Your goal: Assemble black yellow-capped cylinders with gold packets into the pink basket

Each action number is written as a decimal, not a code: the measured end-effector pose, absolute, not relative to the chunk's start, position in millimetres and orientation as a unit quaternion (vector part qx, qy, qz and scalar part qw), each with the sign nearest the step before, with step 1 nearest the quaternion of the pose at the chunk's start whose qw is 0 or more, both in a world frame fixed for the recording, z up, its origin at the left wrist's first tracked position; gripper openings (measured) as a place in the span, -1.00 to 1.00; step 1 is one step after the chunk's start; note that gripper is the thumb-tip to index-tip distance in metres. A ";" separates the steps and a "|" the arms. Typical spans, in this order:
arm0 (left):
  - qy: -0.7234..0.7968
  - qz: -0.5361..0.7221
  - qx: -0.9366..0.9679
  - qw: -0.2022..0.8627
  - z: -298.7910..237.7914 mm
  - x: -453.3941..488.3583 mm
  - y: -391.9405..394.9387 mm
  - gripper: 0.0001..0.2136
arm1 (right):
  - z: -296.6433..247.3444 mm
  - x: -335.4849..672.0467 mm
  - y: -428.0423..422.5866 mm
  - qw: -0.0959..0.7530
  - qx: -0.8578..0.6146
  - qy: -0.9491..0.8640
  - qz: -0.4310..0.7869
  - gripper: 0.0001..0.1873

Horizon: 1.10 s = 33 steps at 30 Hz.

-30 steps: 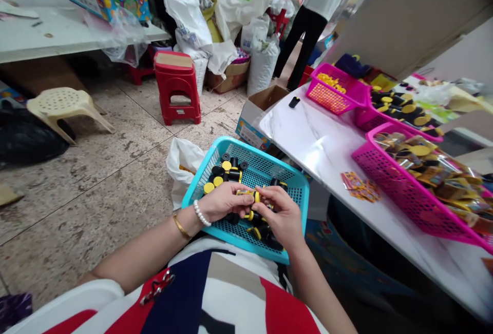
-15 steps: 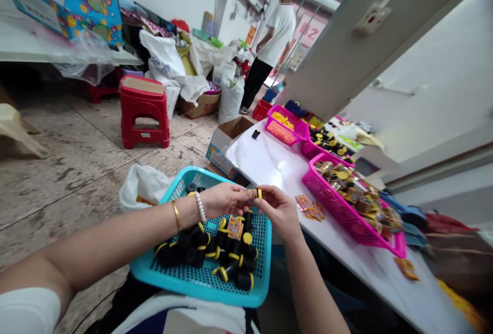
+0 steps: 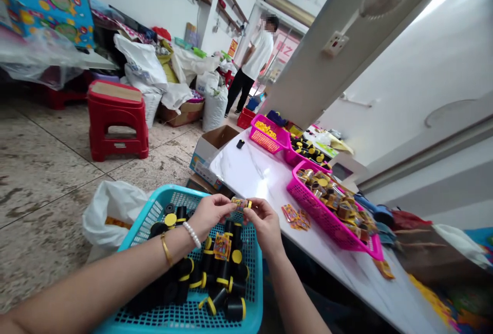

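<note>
My left hand (image 3: 211, 215), with a pearl bracelet and a gold bangle at its wrist, pinches one end of a small canister (image 3: 241, 203) in a colourful printed wrapper. At the other end, by the yellow rim, the fingers of my right hand (image 3: 265, 223) close on the same canister. Both hands are above a turquoise basket (image 3: 257, 293). Inside it lie several black canisters with yellow caps (image 3: 234, 309), some tilted or on their sides. A printed orange wrapper (image 3: 222, 247) rests on top of them. My left forearm hides part of the basket.
On the white marbled table (image 3: 250, 170) stand a pink basket of wrapped canisters (image 3: 327, 221), loose wrappers (image 3: 296, 217) and a pink basket of yellow pieces (image 3: 269, 141). A red stool (image 3: 117, 118), white bag (image 3: 111, 205) and open carton (image 3: 211, 144) stand leftward. A person (image 3: 254, 59) stands behind.
The canister between my hands has turned, and its printed side now faces me. My view has shifted to the right, so the surroundings appear further left. The person in the back remains standing.
</note>
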<state>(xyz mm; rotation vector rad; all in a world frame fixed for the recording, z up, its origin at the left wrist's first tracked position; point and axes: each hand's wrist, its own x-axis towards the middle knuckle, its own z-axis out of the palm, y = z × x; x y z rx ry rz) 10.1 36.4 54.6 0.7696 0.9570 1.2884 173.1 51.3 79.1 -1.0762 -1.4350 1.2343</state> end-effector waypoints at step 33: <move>0.342 0.471 0.355 0.732 52.6 -0.5 33.7 -0.63 | 76.5 172.1 48.3 0.394 -0.415 -0.630 0.525 -0.70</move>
